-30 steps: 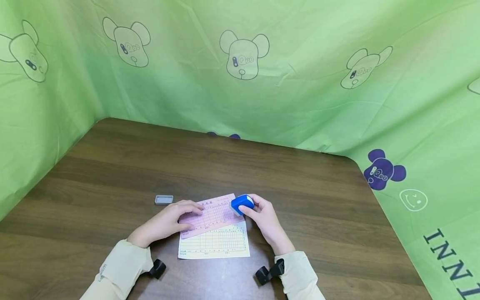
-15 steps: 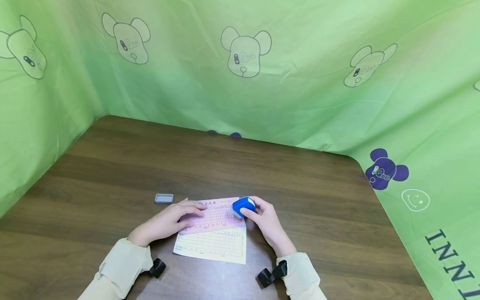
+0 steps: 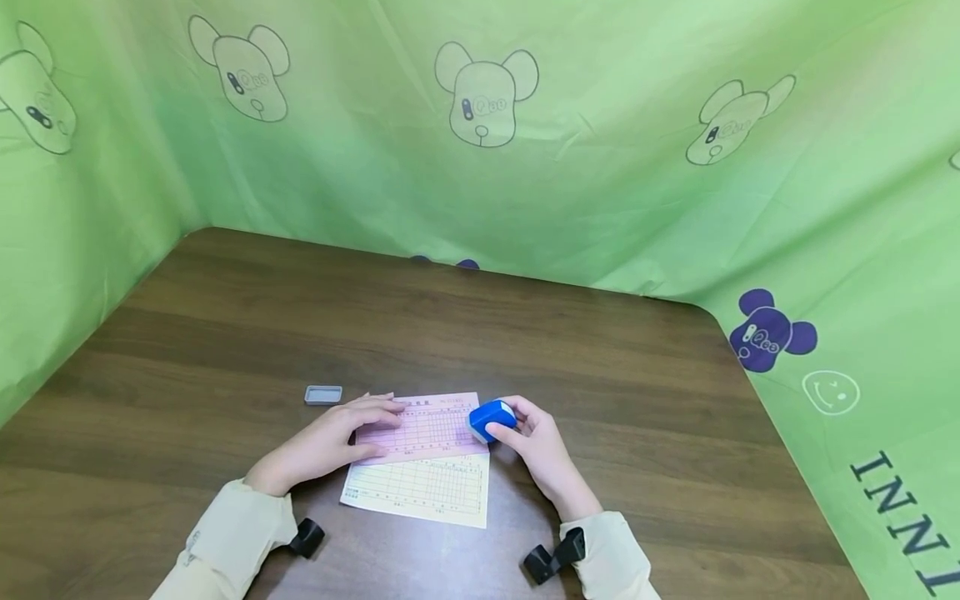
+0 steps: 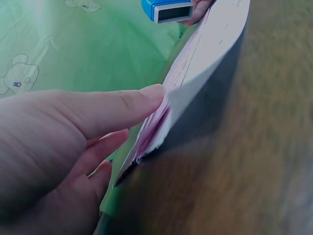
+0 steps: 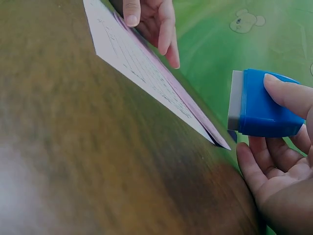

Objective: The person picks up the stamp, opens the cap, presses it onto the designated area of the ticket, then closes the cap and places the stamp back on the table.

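A blue stamp with a pale base is pinched between the thumb and fingers of my right hand, just above the right end of a pink printed form. Its dark stamping face shows in the left wrist view. My left hand rests on the left part of the pink form, fingers spread. In the left wrist view the thumb touches the edge of the sheets. A white printed form lies under the pink one, sticking out toward me at a slight angle.
A small grey rectangular lid lies on the brown wooden table, beyond my left hand. Green cloth with bear prints closes off the back and both sides. Black camera mounts sit at both wrists.
The pink form has turned straighter, and the white form has shifted slightly left and tilted. Both hands keep their hold, the stamp staying near the pink form's right end.
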{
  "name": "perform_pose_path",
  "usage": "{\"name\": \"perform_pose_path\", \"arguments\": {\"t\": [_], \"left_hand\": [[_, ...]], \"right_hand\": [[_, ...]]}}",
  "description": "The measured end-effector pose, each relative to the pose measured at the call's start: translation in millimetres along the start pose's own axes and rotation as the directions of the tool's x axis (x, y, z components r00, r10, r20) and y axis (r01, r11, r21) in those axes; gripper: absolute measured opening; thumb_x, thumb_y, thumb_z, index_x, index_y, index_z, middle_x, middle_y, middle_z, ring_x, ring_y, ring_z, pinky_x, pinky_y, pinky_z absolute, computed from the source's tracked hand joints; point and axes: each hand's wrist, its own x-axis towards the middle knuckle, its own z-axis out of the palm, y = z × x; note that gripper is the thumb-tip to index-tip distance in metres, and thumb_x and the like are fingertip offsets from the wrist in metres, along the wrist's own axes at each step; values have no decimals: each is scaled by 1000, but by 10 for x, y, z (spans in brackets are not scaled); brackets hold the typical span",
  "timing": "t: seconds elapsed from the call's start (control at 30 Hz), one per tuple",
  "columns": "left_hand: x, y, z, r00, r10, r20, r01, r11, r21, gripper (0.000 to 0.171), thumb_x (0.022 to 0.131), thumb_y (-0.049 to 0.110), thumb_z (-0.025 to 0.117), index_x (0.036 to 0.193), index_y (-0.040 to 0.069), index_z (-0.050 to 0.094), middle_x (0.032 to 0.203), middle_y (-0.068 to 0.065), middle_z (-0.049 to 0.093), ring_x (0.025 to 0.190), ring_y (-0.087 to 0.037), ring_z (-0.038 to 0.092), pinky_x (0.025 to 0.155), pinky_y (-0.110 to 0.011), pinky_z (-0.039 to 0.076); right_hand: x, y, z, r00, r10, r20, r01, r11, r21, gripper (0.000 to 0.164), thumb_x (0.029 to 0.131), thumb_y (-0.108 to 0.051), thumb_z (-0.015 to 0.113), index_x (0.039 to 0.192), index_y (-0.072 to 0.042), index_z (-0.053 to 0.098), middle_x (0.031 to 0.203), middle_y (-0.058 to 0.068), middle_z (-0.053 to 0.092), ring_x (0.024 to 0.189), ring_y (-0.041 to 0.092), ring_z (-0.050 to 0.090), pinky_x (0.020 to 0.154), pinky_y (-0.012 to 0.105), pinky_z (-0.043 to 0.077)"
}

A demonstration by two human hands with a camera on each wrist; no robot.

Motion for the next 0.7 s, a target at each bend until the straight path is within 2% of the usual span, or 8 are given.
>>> {"name": "perform_pose_path", "arguments": {"t": [0.13,0.33,0.7], "left_hand": [[-19,-29,-10,1000,-4,-18,4,1000,12,36,88,16,70,123,12,65,142,-5,55,138,-34,43,111,-44,36],[-46,-81,-16,999,16,-28,-15,1000,25,34,87,12,70,121,10,66,140,-7,57,133,-32,48,108,-35,41],[-21,-71,-17,1000,25,-1,-25,999,40,37,88,14,69,124,7,64,141,-9,56,133,-34,47,108,-40,40]], "right_hand": [[-6,26,-9,1000,-14,17,14,1000,8,34,87,-6,69,117,5,58,105,9,67,90,7,63,83,15,51],[5,37,9,999,-21,35,19,999,40,35,87,-4,69,117,8,56,104,7,67,89,5,63,82,15,51],[-18,15,21,1000,-23,14,23,1000,6,35,86,-3,70,117,7,58,108,13,66,91,5,63,84,14,51]]}}
